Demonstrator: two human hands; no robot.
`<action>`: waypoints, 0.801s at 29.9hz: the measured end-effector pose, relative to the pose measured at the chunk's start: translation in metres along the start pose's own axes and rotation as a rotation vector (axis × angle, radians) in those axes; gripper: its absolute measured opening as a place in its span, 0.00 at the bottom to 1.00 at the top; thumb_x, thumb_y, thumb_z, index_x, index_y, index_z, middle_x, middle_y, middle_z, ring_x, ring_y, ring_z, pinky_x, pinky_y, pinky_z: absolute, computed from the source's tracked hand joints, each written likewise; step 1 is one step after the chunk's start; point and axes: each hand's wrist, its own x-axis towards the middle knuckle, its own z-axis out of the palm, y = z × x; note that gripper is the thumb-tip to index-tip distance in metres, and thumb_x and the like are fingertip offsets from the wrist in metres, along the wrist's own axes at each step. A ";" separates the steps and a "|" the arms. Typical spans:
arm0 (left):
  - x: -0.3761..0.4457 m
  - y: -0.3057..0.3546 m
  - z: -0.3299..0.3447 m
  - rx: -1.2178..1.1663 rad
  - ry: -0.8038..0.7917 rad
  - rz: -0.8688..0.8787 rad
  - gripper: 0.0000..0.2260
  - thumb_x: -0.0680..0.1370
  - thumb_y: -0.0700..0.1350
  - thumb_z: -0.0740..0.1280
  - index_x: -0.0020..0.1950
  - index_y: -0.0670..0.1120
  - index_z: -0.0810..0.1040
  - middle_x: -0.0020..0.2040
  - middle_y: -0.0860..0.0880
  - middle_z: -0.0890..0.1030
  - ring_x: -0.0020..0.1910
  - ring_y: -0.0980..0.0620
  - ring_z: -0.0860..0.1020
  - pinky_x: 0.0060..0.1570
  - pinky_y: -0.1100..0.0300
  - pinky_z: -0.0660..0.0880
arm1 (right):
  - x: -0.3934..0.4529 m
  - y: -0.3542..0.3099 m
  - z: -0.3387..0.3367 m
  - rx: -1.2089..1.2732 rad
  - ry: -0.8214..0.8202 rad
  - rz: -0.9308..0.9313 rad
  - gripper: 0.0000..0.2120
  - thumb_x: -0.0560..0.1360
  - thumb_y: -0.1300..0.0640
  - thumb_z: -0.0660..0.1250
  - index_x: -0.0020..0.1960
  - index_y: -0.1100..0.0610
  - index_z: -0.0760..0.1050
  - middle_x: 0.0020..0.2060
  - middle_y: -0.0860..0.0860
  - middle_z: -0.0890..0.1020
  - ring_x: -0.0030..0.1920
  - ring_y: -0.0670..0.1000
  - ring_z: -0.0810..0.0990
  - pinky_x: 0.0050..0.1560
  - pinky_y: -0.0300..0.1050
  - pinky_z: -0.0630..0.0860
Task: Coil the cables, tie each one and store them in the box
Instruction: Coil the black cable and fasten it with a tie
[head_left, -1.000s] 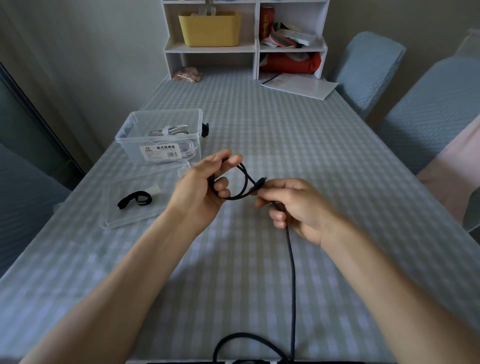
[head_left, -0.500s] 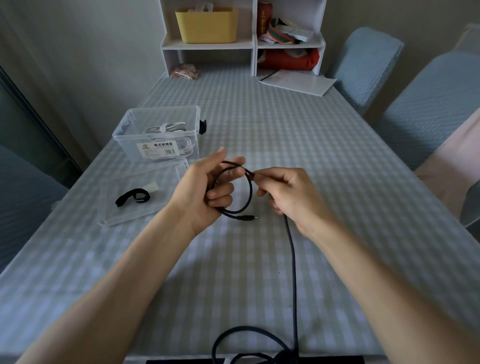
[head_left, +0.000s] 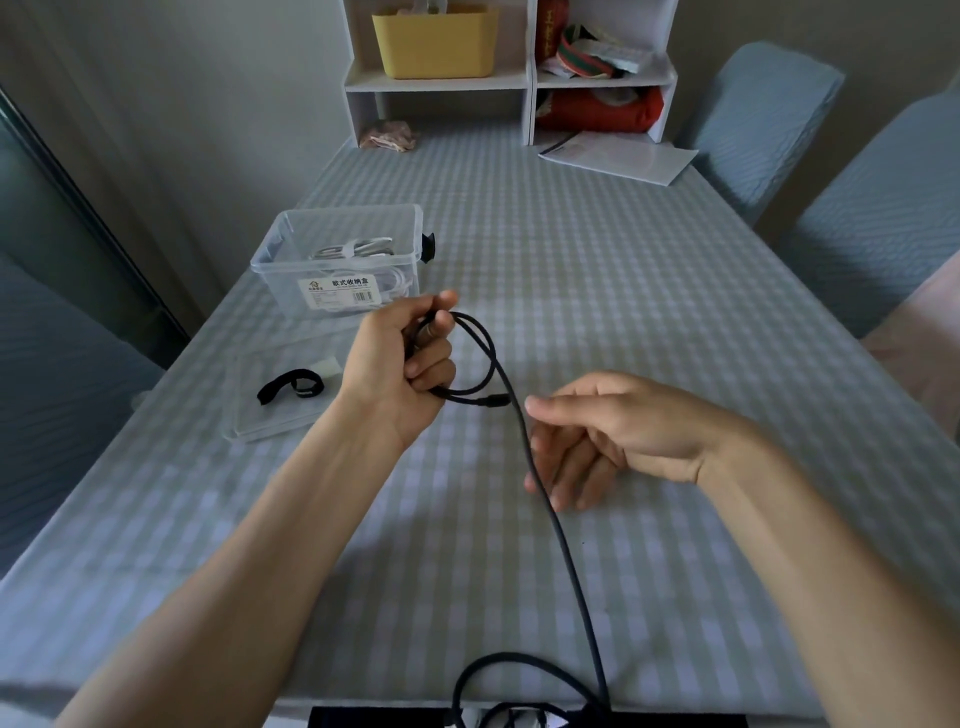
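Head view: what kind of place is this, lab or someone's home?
Most likely a home dining room. A table under a checked tablecloth, fabric-covered chairs beside it, and a white shelf unit holding a yellow basket and household clutter. No lab gear shows.

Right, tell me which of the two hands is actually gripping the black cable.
The left hand: its fingers curl round the coiled loops of the black cable. The right hand hangs open beside the trailing length, gripping nothing.

At the frame's bottom edge my black cable (head_left: 558, 525) runs out of sight; the box (head_left: 291, 244) label looks unreadable.
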 end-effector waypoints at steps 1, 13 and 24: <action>0.000 0.000 0.000 -0.002 0.000 0.000 0.09 0.80 0.40 0.60 0.44 0.43 0.77 0.31 0.52 0.74 0.18 0.57 0.56 0.17 0.67 0.52 | -0.001 0.000 0.000 -0.039 -0.049 0.010 0.16 0.77 0.48 0.66 0.47 0.62 0.78 0.45 0.62 0.85 0.41 0.57 0.85 0.40 0.47 0.81; -0.003 -0.005 0.003 -0.007 -0.039 -0.100 0.11 0.79 0.37 0.56 0.55 0.41 0.76 0.34 0.49 0.77 0.21 0.58 0.60 0.20 0.67 0.57 | 0.027 0.010 0.003 0.033 0.890 -0.375 0.09 0.83 0.59 0.61 0.48 0.57 0.79 0.33 0.51 0.77 0.23 0.47 0.74 0.23 0.40 0.71; -0.004 -0.019 0.009 0.496 -0.114 -0.179 0.11 0.79 0.49 0.67 0.52 0.41 0.81 0.30 0.50 0.74 0.19 0.58 0.56 0.22 0.64 0.48 | 0.045 0.006 -0.006 -0.086 1.000 -0.458 0.09 0.82 0.55 0.63 0.49 0.53 0.81 0.33 0.47 0.81 0.25 0.44 0.73 0.29 0.42 0.72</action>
